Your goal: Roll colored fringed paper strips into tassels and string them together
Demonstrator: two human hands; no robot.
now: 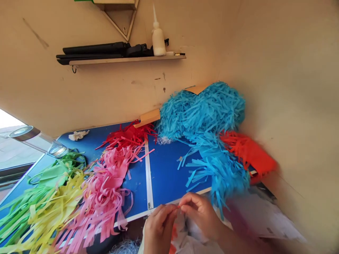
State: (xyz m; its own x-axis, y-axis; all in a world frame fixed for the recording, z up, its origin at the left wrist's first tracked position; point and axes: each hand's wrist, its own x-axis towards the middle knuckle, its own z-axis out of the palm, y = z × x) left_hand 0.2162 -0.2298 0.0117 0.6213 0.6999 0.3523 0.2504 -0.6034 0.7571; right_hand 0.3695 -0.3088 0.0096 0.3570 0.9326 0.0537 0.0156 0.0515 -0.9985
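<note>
My left hand (158, 229) and my right hand (201, 214) meet at the near edge of the blue table (164, 173). Their fingertips pinch a small red scrap (179, 206) between them. White and orange-red paper (182, 236) lies bunched under my hands. Fringed paper covers the table: pink strips (103, 190), red strips (127, 135), yellow strips (47, 215) and green strips (55, 173) to the left. A big blue fringed pile (209, 120) sits to the right, closest to my right hand.
Orange-red paper (249, 151) lies in the right corner by the wall. A wall shelf (127, 59) carries black tools and a white glue bottle (158, 37). A crumpled white scrap (78, 134) and a clear cylinder (34, 139) are at the far left.
</note>
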